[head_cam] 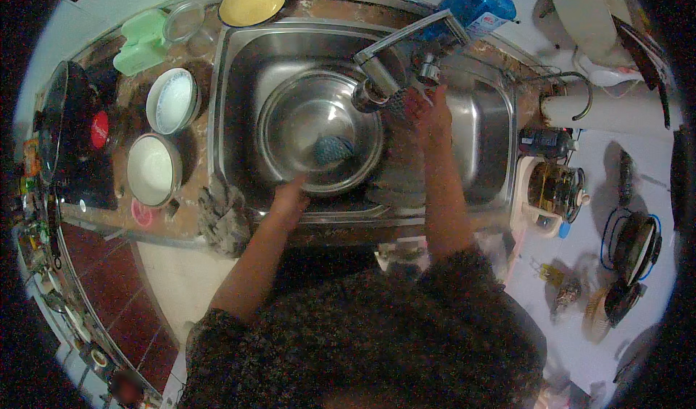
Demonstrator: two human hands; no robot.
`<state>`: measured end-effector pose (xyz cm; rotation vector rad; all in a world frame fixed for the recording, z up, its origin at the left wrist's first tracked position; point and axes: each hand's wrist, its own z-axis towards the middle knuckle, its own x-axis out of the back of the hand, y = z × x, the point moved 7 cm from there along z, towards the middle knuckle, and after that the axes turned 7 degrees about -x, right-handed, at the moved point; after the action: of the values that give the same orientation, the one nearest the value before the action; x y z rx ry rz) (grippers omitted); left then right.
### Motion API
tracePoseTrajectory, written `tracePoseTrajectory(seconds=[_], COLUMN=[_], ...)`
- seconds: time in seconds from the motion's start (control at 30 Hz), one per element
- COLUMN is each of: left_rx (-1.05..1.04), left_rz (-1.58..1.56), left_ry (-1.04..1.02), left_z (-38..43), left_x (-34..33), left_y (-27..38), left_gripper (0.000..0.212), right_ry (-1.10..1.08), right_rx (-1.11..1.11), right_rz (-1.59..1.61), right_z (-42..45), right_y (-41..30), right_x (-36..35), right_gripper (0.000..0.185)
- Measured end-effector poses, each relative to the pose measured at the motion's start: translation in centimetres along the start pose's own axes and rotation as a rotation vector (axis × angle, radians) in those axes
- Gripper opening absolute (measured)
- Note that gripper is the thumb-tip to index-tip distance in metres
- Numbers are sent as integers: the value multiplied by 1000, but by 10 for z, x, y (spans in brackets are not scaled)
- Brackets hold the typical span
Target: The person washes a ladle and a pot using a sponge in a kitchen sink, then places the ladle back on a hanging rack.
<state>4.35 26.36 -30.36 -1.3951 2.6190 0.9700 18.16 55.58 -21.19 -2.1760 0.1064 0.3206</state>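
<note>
A round metal basin (280,102) sits in the left bowl of a steel double sink (250,61). Inside it lies a dark blue-grey scrubber or cloth (333,150). At the basin's near rim is my left hand (291,197), blurred; whether it grips the rim does not show. My right hand (432,110) is raised over the divider and right bowl, just below the metal faucet (380,77) and its fittings. Something small and pale shows among its blurred fingers, too unclear to name.
Left of the sink, two white bowls (173,100) (154,170), a grey rag (223,216) and a green plastic container (142,42) stand on the counter. A yellow bowl (252,3) and a blue bottle (476,7) are behind it. A glass teapot (554,191) is at right.
</note>
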Motion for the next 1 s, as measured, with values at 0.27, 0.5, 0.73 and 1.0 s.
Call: tracePoseTrajectory(seconds=[0.27, 0.5, 0.73, 1.0], left_rx=[-25, -326, -812, -1111], left_rz=[-97, 171, 113, 335], left_ry=[34, 249, 195, 357], left_z=[-11, -39, -97, -171], left_x=[2, 36, 40, 46], left_y=[6, 20, 53, 88], left_gripper=[44, 54, 46, 42], right_ry=[-69, 30, 34, 35], right_rx=[-28, 20, 213, 154], right_rz=[249, 121, 93, 180], right_z=[33, 45, 42, 40], right_y=[-9, -6, -9, 1], right_x=[-15, 0, -7, -9], right_gripper=[37, 37, 36, 36])
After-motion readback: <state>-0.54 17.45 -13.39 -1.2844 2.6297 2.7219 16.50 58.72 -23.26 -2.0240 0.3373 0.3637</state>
